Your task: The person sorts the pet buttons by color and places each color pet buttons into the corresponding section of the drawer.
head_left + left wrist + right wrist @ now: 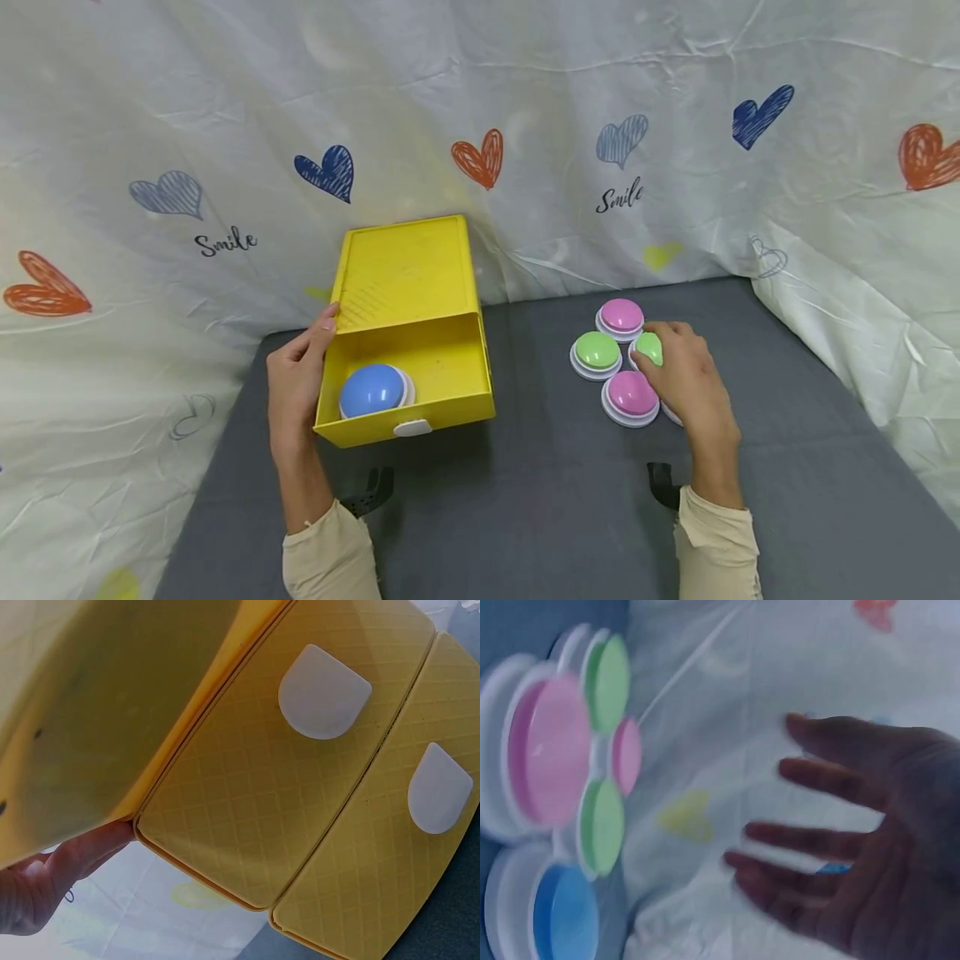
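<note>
A yellow drawer box [405,271] stands at the left with its top drawer [442,367] pulled out. Inside lies a blue dome button [372,390] on a white base. My left hand [294,383] rests against the left side of the box, and in the left wrist view its fingers [90,847] touch the side edge. Over a cluster of dome buttons hovers my right hand [692,379], fingers apart and nothing held in the right wrist view. The cluster has pink [632,393] and green [597,351] buttons and a blue button [566,911], mostly hidden in the head view.
Two lower drawers [225,802] with white pull tabs [325,694] are closed beneath the top one. A dark grey cloth [540,492] covers the table. Behind it hangs a white curtain [540,100] printed with hearts and "Smile".
</note>
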Demonstrator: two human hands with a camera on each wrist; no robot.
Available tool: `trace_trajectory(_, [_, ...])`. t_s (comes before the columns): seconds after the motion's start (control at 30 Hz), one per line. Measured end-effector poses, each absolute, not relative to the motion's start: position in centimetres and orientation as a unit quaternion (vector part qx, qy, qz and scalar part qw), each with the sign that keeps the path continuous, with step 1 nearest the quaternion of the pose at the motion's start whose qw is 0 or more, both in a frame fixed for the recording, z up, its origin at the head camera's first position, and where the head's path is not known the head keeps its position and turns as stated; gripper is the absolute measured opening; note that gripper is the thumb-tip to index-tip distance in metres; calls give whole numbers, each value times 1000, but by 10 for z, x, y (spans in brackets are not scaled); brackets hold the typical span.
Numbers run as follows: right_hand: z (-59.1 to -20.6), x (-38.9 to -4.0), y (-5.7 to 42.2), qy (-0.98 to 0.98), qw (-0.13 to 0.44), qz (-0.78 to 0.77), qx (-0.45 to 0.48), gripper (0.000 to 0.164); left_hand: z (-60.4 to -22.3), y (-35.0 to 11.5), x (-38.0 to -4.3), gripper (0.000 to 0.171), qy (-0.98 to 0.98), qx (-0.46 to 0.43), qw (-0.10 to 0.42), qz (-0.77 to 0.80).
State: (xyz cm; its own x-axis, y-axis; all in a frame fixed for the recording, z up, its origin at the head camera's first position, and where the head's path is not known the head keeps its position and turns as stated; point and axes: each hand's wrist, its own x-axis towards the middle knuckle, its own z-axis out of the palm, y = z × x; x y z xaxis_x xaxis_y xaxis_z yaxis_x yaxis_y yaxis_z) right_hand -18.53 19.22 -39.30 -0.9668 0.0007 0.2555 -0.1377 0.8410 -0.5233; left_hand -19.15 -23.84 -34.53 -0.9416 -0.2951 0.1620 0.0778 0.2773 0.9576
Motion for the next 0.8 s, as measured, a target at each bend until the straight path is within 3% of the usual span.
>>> trace_trajectory(0.2, [-405,-185,217,-971,5,239,-18,54,-356,-247,-198,40,-778,73,157,-604])
trace_trajectory(0.53, [-433,-180,230,-962,-97,242,-84,78,-357,-248,-200,40,-780,68,158,-602])
trace_trajectory(0.8, [-444,-177,235,-958,-100,243,-112,79,-357,-247,-199,39,-786,69,153,-595])
